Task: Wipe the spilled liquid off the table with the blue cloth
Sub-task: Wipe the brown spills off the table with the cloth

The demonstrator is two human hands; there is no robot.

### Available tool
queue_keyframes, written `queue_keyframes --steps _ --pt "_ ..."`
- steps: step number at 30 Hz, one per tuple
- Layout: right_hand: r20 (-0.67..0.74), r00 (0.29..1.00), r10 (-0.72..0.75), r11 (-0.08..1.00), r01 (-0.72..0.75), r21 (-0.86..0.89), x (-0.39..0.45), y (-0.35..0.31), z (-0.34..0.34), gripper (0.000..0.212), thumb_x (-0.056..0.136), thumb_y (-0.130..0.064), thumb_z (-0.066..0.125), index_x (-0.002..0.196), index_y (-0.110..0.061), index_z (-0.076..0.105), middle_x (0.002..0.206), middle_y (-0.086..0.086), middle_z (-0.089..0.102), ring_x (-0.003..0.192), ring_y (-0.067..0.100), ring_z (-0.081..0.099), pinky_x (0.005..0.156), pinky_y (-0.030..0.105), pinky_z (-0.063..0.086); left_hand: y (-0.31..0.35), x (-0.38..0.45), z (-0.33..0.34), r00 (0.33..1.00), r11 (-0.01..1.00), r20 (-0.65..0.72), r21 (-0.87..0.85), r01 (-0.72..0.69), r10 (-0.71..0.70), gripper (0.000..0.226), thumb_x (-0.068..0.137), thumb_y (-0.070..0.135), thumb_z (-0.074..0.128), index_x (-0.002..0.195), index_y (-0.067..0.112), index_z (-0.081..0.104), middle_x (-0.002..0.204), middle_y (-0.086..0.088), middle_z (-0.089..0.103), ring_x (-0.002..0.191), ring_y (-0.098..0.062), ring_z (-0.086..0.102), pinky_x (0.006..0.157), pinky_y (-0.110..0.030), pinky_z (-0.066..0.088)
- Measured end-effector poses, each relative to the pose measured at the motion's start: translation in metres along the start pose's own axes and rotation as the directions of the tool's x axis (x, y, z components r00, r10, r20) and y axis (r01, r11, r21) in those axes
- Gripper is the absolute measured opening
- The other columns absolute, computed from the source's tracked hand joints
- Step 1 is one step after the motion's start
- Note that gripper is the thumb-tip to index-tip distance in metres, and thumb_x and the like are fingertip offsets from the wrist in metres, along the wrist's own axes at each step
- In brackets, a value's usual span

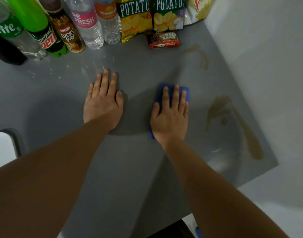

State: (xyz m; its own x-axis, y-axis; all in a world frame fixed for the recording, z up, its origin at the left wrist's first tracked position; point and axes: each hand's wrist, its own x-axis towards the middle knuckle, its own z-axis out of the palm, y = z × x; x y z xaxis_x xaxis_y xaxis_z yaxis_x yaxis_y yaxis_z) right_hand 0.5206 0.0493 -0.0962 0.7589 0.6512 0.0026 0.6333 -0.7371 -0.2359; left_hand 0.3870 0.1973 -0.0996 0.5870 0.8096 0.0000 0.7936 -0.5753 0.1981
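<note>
Head view looks down on a grey worktop (pixel 130 169); the right hand (pixel 169 117) lies flat with straight fingers pressing on the blue cloth (pixel 185 93), which sits near the middle of the worktop, a little to the right; the left hand (pixel 102 107) rests flat and spread on the bare surface just left of it, holding nothing.

Brown spilled liquid (pixel 219 107) shows as a long smear to the right of the cloth, running toward the near right edge, apart from the cloth; a fainter patch (pixel 203 59) lies farther off, near the right edge. Neither looks wiped yet, so the job seems to be at its start.

Folded small under the palm, the cloth looks soft, light and limp; it should slide readily on the smooth worktop and bunch if pushed from one edge, so a flat palm over its middle seems the best hold; once wet it will likely drag more and may smear liquid sideways.

Bottles (pixel 89 26) and snack packets (pixel 135 19) stand along the far edge; a chocolate bar (pixel 162 40) lies near the far patch and could get in the way.
</note>
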Motion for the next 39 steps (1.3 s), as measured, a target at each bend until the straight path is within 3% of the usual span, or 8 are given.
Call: queue_keyframes --steps 6,25,32,39 --pt "0.005 0.999 -0.054 0.999 0.054 0.0 0.082 0.003 -0.004 0.063 0.105 -0.047 0.028 0.163 -0.026 0.022 0.173 0.004 0.011 0.159 0.028 0.004 0.129 0.043 0.005 -0.001 -0.001 0.0 1.0 1.0 -0.005 -0.012 0.002 -0.002 0.059 0.107 0.044 0.012 0.162 0.027 0.0 0.17 0.003 -0.002 0.156 -0.015 -0.003 0.127 -0.038 0.004" --pt "0.006 0.989 0.149 0.989 -0.149 0.014 0.211 0.043 -0.017 0.064 0.105 -0.044 0.024 0.165 -0.022 0.013 0.173 0.007 0.004 0.159 0.029 -0.004 0.128 0.044 -0.002 0.0 0.0 0.0 1.0 1.0 -0.003 0.02 0.009 -0.009 0.06 0.105 0.046 0.009 0.162 0.029 -0.001 0.17 0.006 -0.003 0.156 -0.012 -0.006 0.127 -0.038 0.004" --pt "0.028 0.977 0.212 0.977 -0.212 -0.004 0.203 0.067 -0.028 0.064 0.106 -0.047 0.02 0.165 -0.025 0.009 0.173 0.005 0.0 0.159 0.028 -0.006 0.128 0.042 -0.004 -0.001 0.0 0.0 1.0 1.0 -0.015 0.001 0.011 -0.011 0.06 0.106 0.046 0.013 0.162 0.03 0.001 0.17 0.005 0.0 0.156 -0.013 -0.003 0.127 -0.04 0.006" --pt "0.019 0.965 0.261 0.965 -0.261 -0.005 0.132 0.109 -0.034 0.065 0.105 -0.049 0.022 0.165 -0.027 0.013 0.173 0.005 0.003 0.159 0.027 -0.004 0.128 0.042 -0.003 0.002 -0.001 -0.003 1.0 1.0 -0.019 -0.008 0.006 -0.007 0.058 0.107 0.042 0.02 0.162 0.026 0.009 0.17 0.001 0.007 0.156 -0.019 0.005 0.126 -0.041 0.007"
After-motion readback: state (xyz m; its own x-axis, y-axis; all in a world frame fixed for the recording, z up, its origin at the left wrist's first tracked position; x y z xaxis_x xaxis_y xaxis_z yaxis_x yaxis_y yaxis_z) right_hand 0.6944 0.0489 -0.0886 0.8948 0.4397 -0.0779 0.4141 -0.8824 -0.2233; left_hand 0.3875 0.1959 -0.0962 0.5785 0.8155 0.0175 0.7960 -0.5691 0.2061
